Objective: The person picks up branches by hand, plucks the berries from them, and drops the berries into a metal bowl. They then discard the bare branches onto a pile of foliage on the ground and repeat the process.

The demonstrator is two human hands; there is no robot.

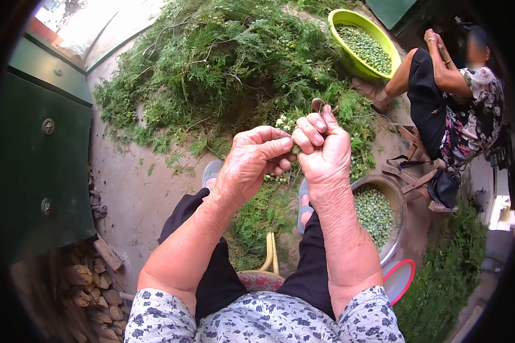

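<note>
My right hand is closed around an evergreen sprig bearing small pale green berries. A bit of its stem shows above the thumb, and the folded fingers hide most of the rest. Against it from the left, the fingers of my left hand pinch at the sprig, and both hands nearly touch. What exactly lies between the left fingertips is mostly hidden. Just beyond my hands lies a big heap of cut evergreen branches. By my right forearm stands a metal basin filled with green berries.
A yellow-green tub of berries stands at the far right. Beside it a person sits on a wooden stool. A red-rimmed container is near my right elbow. Green cabinets and firewood line the left.
</note>
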